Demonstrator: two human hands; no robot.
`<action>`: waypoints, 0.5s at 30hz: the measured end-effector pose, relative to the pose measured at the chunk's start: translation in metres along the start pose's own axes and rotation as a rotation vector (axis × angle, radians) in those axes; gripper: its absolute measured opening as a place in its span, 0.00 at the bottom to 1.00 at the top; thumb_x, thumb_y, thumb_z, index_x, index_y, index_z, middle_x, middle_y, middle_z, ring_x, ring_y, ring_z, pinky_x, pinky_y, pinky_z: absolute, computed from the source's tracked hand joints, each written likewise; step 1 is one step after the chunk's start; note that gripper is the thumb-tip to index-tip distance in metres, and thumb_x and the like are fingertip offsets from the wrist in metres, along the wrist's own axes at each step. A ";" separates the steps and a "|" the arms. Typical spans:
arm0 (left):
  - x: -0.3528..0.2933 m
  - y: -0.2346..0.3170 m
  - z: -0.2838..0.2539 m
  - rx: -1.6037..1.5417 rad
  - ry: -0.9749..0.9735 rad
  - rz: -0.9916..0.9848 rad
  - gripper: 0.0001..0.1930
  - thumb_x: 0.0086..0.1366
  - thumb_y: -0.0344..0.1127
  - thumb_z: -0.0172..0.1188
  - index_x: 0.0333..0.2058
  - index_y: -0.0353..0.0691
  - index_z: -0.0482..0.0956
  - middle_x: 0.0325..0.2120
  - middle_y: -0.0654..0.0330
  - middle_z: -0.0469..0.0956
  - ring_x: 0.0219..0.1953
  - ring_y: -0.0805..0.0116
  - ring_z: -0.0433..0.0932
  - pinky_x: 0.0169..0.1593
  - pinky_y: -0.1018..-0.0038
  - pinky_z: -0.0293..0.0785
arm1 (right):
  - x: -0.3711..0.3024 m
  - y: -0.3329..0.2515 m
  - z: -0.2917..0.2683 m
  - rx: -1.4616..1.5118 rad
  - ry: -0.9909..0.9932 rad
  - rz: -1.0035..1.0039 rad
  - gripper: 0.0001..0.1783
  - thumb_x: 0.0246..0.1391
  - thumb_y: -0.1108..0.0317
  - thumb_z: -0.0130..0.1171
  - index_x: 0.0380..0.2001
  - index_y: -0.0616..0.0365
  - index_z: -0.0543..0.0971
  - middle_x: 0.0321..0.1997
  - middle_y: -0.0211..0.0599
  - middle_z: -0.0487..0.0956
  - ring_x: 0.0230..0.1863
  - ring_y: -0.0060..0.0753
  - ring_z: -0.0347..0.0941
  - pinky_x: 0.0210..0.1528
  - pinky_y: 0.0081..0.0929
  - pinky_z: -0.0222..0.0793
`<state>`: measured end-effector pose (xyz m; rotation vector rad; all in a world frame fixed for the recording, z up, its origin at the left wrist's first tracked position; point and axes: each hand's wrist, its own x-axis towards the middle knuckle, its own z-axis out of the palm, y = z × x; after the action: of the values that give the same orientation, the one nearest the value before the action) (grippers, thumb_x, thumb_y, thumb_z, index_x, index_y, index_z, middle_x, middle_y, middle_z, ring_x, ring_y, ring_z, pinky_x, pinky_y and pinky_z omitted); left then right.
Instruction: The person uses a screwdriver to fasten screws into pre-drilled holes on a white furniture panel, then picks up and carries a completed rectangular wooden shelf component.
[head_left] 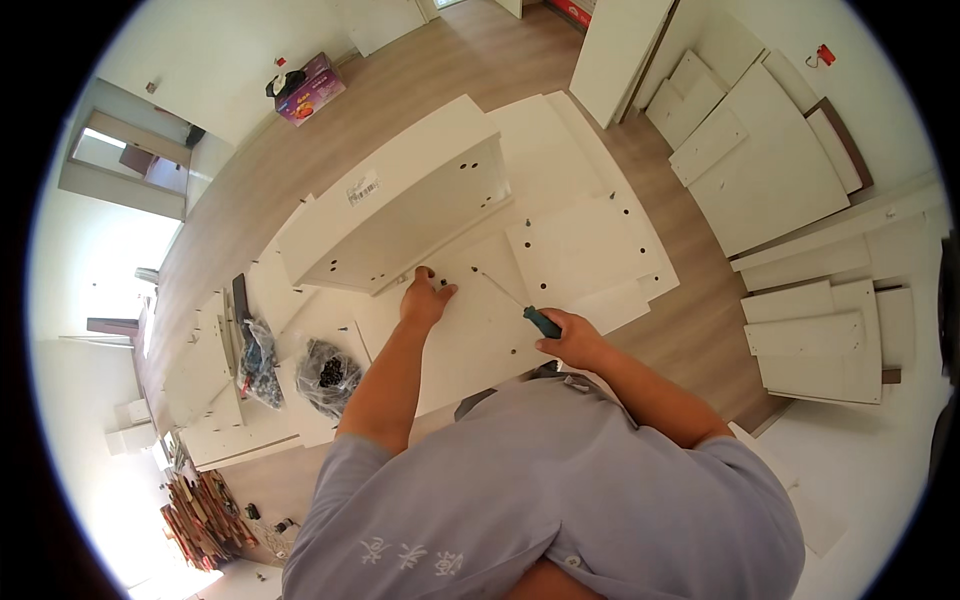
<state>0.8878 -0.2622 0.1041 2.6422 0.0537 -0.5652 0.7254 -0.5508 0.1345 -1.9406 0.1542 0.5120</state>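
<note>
My right hand [577,342] grips a screwdriver by its dark teal handle [542,322]. Its thin metal shaft [503,289] points away to the left, with the tip close to a small dark fitting [474,269] on a white panel [470,325]. On that same panel rests my left hand [426,302], thumb spread from the fingers. Those fingertips lie by the lower edge of an upright white board assembly [400,215], and a small dark hole shows beside the thumb. Whether anything tiny sits under the fingertips is hidden.
Left of my left arm lie a clear bag of dark hardware [328,375] and another plastic bag [260,370]. More drilled white panels [580,245] spread to the right. Boards [770,160] lean along the right wall. A purple box [310,90] stands far left.
</note>
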 end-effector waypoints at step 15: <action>-0.039 0.028 -0.001 -1.176 -0.535 -0.104 0.09 0.79 0.39 0.50 0.45 0.42 0.75 0.32 0.67 0.75 0.26 0.79 0.64 0.27 0.80 0.62 | -0.010 -0.024 -0.023 -0.056 -0.094 -0.020 0.29 0.56 0.61 0.68 0.62 0.46 0.77 0.44 0.40 0.83 0.43 0.41 0.79 0.50 0.35 0.75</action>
<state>0.8559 -0.2853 0.1319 1.3179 0.2667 -0.8952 0.7309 -0.5630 0.1672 -1.9659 0.0607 0.5983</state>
